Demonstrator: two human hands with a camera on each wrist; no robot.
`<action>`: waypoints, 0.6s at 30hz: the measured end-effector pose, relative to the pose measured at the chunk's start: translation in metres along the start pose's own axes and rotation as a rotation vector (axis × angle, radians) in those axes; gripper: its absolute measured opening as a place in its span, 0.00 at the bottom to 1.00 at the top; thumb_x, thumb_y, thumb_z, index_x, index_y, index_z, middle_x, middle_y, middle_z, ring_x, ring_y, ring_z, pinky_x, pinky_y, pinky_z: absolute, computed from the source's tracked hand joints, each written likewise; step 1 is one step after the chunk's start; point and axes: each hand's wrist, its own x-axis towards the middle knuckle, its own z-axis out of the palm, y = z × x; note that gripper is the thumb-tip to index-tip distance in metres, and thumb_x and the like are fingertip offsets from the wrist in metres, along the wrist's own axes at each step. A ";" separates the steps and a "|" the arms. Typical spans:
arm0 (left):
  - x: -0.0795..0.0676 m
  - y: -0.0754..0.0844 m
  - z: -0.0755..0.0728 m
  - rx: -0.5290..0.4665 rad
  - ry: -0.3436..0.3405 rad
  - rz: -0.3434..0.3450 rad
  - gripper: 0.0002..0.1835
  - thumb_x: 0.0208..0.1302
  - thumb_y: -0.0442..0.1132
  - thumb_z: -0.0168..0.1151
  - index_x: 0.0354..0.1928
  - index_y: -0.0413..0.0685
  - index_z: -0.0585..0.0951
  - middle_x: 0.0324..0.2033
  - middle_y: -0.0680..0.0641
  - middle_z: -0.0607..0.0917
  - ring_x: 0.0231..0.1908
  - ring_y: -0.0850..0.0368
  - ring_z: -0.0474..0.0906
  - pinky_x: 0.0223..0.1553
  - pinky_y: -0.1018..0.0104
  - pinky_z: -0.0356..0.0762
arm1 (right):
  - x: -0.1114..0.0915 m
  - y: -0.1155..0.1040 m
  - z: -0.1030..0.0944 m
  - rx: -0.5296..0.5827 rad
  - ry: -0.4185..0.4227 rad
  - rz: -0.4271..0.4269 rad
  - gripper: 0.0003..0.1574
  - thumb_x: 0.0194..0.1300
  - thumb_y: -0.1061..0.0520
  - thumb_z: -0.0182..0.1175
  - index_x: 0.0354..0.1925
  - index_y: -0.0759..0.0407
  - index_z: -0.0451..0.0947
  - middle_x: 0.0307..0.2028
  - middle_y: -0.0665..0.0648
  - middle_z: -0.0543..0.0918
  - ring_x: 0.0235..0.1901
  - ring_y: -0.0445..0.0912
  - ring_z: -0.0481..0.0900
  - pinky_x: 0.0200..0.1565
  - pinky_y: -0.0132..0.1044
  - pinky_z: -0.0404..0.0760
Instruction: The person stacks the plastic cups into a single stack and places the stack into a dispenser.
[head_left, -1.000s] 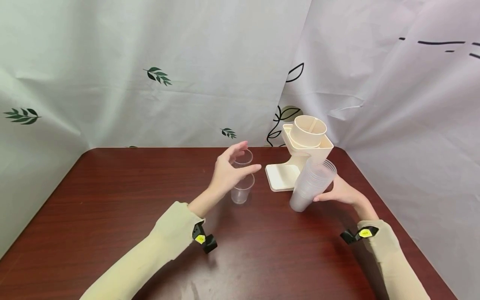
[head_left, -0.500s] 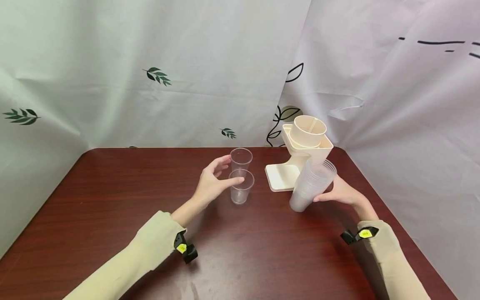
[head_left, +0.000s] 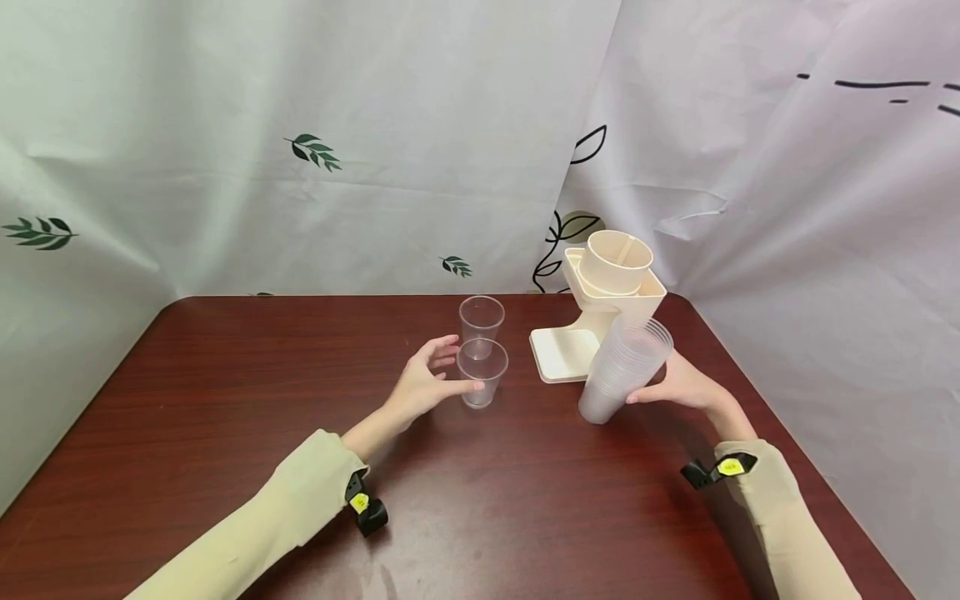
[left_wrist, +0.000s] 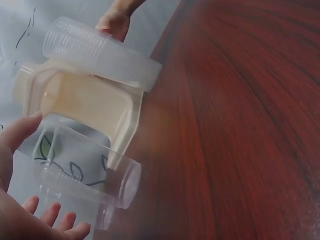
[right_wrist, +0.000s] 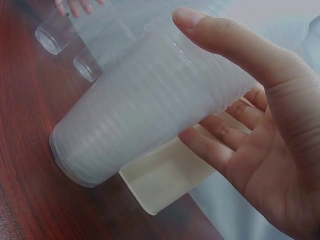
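Note:
Two clear plastic cups stand upright at the middle of the table, a front cup (head_left: 482, 375) and a back cup (head_left: 482, 321) directly behind it. My left hand (head_left: 423, 383) is at the left side of the front cup. Its thumb and fingers are spread to either side of that cup, as the left wrist view shows, without closing round it. A tall stack of nested plastic cups (head_left: 626, 367) leans to the right, its base low at the table. My right hand (head_left: 678, 383) holds the stack from the right, thumb on one side and fingers behind.
A cream plastic stand (head_left: 615, 283) with a round holder on top and a flat base stands behind the cup stack. A pale printed curtain (head_left: 375, 208) hangs at the back and sides of the dark red wooden table (head_left: 225, 400).
My left hand has drawn back left from over the two cups, then dropped lower beside the front cup. The right hand and the cup stack have stayed in place.

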 end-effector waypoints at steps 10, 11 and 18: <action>0.007 -0.010 0.005 0.016 -0.024 0.001 0.44 0.45 0.32 0.76 0.66 0.39 0.66 0.61 0.32 0.73 0.61 0.38 0.70 0.64 0.45 0.68 | 0.000 -0.003 0.000 -0.007 0.001 -0.004 0.52 0.41 0.72 0.73 0.63 0.61 0.61 0.50 0.38 0.76 0.50 0.31 0.73 0.55 0.19 0.64; 0.008 -0.010 0.006 0.017 -0.023 0.002 0.44 0.45 0.32 0.76 0.66 0.39 0.66 0.61 0.32 0.73 0.61 0.38 0.70 0.64 0.45 0.68 | 0.001 -0.003 0.000 -0.006 0.002 -0.001 0.52 0.41 0.72 0.73 0.63 0.61 0.61 0.50 0.37 0.76 0.50 0.31 0.73 0.55 0.19 0.64; 0.008 -0.013 0.009 0.021 -0.030 0.010 0.41 0.47 0.30 0.74 0.65 0.36 0.67 0.60 0.33 0.75 0.61 0.37 0.70 0.65 0.45 0.67 | 0.000 -0.002 0.000 0.003 -0.003 0.003 0.53 0.41 0.72 0.73 0.64 0.61 0.60 0.50 0.38 0.76 0.51 0.32 0.72 0.56 0.19 0.62</action>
